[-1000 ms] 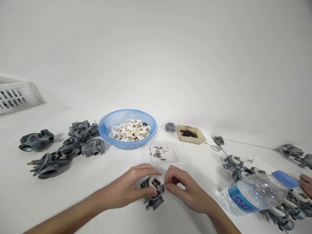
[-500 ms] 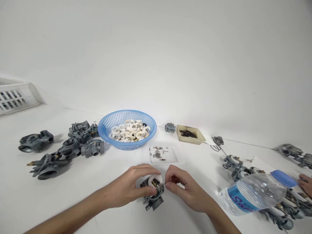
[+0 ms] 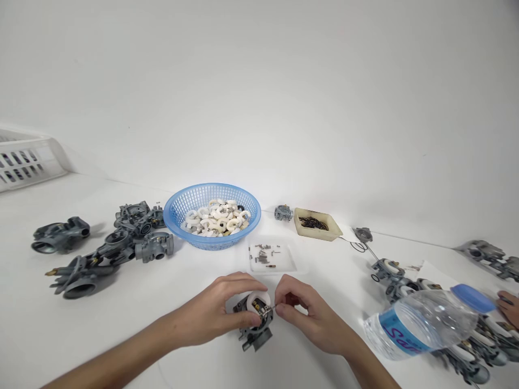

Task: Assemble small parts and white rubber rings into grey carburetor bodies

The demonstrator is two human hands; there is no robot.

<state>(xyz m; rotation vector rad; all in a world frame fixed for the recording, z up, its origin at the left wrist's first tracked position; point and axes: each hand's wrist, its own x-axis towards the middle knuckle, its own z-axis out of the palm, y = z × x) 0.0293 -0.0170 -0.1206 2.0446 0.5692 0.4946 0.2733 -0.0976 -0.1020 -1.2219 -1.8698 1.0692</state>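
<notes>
A grey metal carburetor point(image 3: 256, 337) lies on the table between my hands, with a white ring-shaped float point(image 3: 253, 298) and brass parts showing on its upper side. My left hand point(image 3: 227, 305) grips the carburetor, thumb in front and fingers over the far side of the float. My right hand point(image 3: 302, 310) pinches a thin metal pin point(image 3: 272, 308) between thumb and forefinger, its tip at the float's hinge. Whether the pin sits inside the hinge is too small to tell. Just beyond, a clear tray point(image 3: 286, 262) holds several tiny metal pieces.
Behind stands a blue basket point(image 3: 213, 244) of white floats. A cream tray point(image 3: 320, 233) holds black rings. Several carburetors point(image 3: 115, 246) lie at left, more point(image 3: 391, 270) at right behind a plastic bottle point(image 3: 421, 324). Another person's hand point(image 3: 508, 309) shows at the right edge.
Almost nothing differs. My hands keep the same hold on the carburetor and the pin, with at most a tiny shift at the fingertips.
</notes>
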